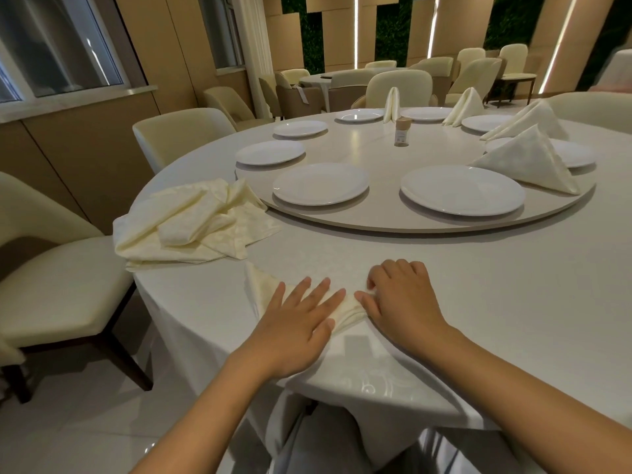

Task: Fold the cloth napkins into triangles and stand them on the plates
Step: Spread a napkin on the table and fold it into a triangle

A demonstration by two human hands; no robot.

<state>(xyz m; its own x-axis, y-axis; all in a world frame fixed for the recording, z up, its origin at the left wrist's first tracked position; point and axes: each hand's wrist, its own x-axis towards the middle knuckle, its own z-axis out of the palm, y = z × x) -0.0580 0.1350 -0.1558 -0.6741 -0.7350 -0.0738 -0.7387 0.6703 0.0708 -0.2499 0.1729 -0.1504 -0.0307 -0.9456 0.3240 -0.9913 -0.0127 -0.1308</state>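
A cream napkin (pixel 261 285) lies partly folded on the tablecloth near the front edge. My left hand (pixel 297 319) presses flat on it, fingers spread. My right hand (pixel 400 299) sits at its right end with fingers curled, pinching the cloth's folds. A loose heap of unfolded napkins (pixel 184 227) lies to the left. On the turntable (pixel 410 220) stand white plates; the two nearest plates (pixel 321 184) (pixel 461 191) are bare. Folded triangle napkins (pixel 526 162) (pixel 533 119) stand on plates at the right, two more (pixel 391 104) (pixel 465 106) at the back.
A small wooden-topped jar (pixel 402 131) stands mid-turntable. Cream chairs ring the table: one at the left (pixel 65 285), one behind (pixel 181 135). More plates (pixel 270 152) (pixel 300 128) sit on the left side. Another table with chairs stands farther back.
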